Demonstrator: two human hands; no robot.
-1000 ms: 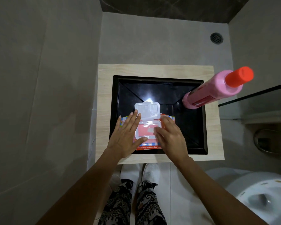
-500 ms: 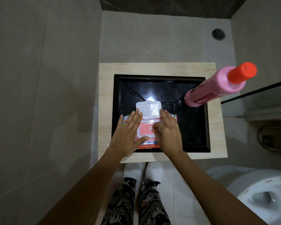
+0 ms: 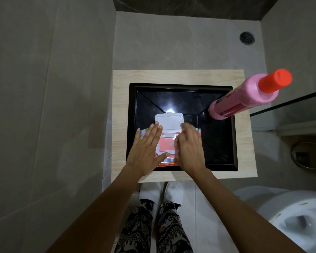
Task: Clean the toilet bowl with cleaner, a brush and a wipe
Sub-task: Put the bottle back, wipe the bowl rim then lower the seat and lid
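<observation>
Since a second ago my right hand (image 3: pixel 189 148) has curled onto the wipe pack (image 3: pixel 167 143) opening mid-frame in the black tray (image 3: pixel 217 143), left hand (image 3: pixel 146 150) flat steadying it, so I'd say a wipe's coming out.

Wipes pack (image 3: pixel 167 143) flat in black tray, lid (image 3: pixel 169 121) flipped open; pink cleaner bottle (image 3: pixel 244 96) upright, red cap

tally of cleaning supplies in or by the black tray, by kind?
Wipes pack, lid open: 1
Pink cleaner bottle, orange cap: 1
Brush: 0 in view
Total: 2
</observation>
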